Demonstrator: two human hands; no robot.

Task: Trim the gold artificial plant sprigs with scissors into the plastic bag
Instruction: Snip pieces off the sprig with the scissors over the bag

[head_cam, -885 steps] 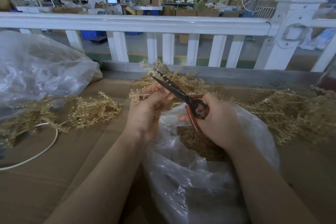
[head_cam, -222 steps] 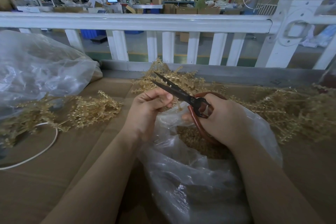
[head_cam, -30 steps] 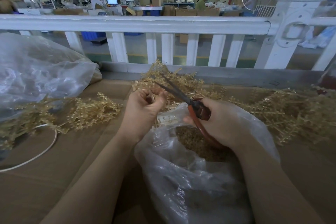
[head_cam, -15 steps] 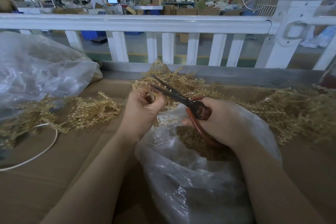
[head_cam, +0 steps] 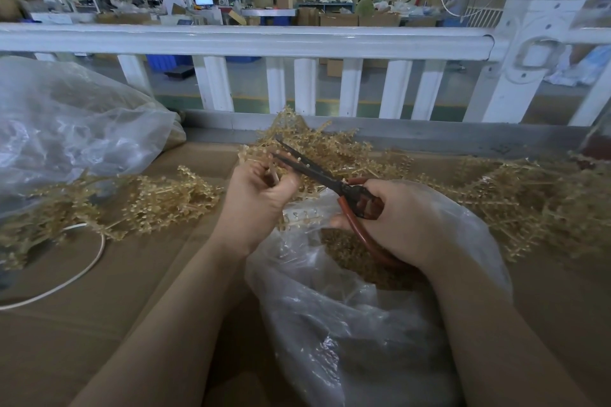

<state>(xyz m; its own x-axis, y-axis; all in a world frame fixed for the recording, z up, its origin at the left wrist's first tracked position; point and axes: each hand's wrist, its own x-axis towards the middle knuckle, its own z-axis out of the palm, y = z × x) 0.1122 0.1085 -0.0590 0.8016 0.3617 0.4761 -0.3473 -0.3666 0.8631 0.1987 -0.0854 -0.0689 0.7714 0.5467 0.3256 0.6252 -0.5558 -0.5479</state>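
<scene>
A brown cardboard-covered surface fills the lower view, and a white metal railing with upright bars runs across its far edge, with a factory floor and workers beyond it. At far left a large clear plastic sack bulges on the surface, with gold material dimly visible through it. In front of the person a crumpled clear plastic bag lies open between the forearms, and a heap of short gold trimmings sits in its mouth. A wide spread of gold artificial plant sprigs lies on the right, partly behind the bag, a second pile of gold sprigs lies on the left, and a third tangle of gold sprigs lies by the railing just behind the hands. A thin white cord curves over the surface under the left pile. The right hand grips the red-handled scissors with dark blades, fingers curled around the handle loops above the bag's opening; the blades are parted and point up and left. The left hand pinches a single gold sprig stem between thumb and curled fingers, and the stem stands just beside the lower blade, near the blade tips. One loose gold piece shows below the hands at the bag's mouth.
</scene>
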